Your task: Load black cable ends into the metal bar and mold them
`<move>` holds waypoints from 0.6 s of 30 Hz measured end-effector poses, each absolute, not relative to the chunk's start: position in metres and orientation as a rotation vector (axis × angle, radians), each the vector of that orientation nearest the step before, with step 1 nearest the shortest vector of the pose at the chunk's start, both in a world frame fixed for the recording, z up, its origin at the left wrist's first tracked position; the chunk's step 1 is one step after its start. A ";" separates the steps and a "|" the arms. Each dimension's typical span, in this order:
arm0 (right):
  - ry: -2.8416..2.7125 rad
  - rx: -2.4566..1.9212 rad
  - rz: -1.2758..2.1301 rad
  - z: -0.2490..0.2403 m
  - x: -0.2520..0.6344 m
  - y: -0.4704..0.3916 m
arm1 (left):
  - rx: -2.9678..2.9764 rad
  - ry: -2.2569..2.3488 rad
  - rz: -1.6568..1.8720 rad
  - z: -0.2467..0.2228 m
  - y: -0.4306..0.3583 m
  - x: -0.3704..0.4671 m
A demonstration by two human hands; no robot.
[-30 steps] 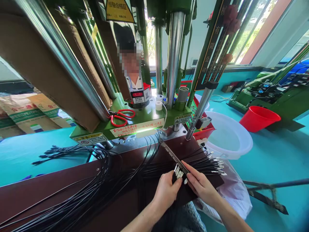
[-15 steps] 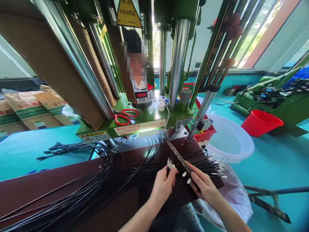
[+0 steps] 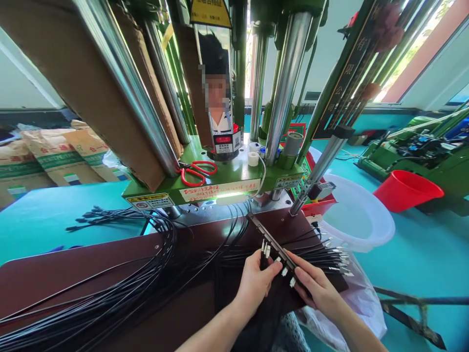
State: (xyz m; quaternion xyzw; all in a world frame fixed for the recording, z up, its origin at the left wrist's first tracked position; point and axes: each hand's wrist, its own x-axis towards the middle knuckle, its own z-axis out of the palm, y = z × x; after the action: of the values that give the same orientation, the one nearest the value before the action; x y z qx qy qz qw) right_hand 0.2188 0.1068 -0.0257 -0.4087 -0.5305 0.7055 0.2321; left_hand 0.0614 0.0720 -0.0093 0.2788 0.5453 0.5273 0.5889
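Note:
My right hand [image 3: 318, 282] is closed around the near end of a long dark slotted bar [image 3: 264, 231], which slants away toward the press. Small metal connectors [image 3: 285, 272] stick out along the bar's near side. My left hand [image 3: 255, 279] is closed on a few black cables, and their metal connector ends [image 3: 266, 249] stand up above the fingers. Its thumb and a fingertip touch the bar's edge at one connector. Most of the cable lengths in that hand are hidden by the fingers and the dark background. More black cables [image 3: 315, 257] with metal ends lie behind my right hand.
The green press [image 3: 172, 191] with chrome columns stands ahead, with red-handled scissors [image 3: 198, 174] on its bed. A large cable bundle [image 3: 120, 283] covers the left of the brown table [image 3: 161, 332]. At right are a white tub [image 3: 388, 234] and a red bucket [image 3: 408, 191].
My left hand has come up against the bar with a connector, where before it was apart from it. Another connector now shows along the bar. The camera view has shifted slightly.

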 end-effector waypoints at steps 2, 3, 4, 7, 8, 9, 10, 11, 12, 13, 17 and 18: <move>-1.469 -1.126 1.935 -0.025 0.218 0.106 | 0.618 1.272 1.218 -0.008 0.072 0.062; -1.474 -1.125 1.928 -0.025 0.218 0.105 | 0.603 1.276 1.214 -0.007 0.072 0.062; -1.478 -1.122 1.918 -0.024 0.217 0.104 | 0.589 1.281 1.211 -0.006 0.072 0.062; -1.503 -1.121 1.876 -0.023 0.215 0.101 | 0.562 1.315 1.227 -0.004 0.072 0.063; -1.518 -1.126 1.860 -0.022 0.214 0.101 | 0.563 1.328 1.242 -0.004 0.072 0.063; -1.533 -1.132 1.846 -0.021 0.213 0.100 | 0.572 1.337 1.258 -0.004 0.072 0.063; -1.543 -1.138 1.838 -0.021 0.213 0.100 | 0.586 1.343 1.270 -0.004 0.072 0.063; -1.543 -1.143 1.834 -0.021 0.212 0.099 | 0.604 1.346 1.272 -0.004 0.073 0.063; -1.532 -1.145 1.835 -0.021 0.212 0.099 | 0.620 1.348 1.260 -0.005 0.073 0.063; -1.511 -1.145 1.840 -0.021 0.212 0.099 | 0.637 1.347 1.245 -0.006 0.073 0.063; -1.406 -1.173 1.854 -0.023 0.215 0.100 | 0.690 1.304 1.296 -0.008 0.070 0.057; -1.389 -1.183 1.859 -0.022 0.216 0.101 | 0.683 1.285 1.321 -0.009 0.068 0.054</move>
State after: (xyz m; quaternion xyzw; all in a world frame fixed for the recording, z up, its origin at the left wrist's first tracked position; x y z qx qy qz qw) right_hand 0.2163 0.1009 -0.0223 -0.4380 -0.5142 0.6880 0.2652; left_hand 0.0542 0.0684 -0.0087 0.2890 0.5438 0.5594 0.5548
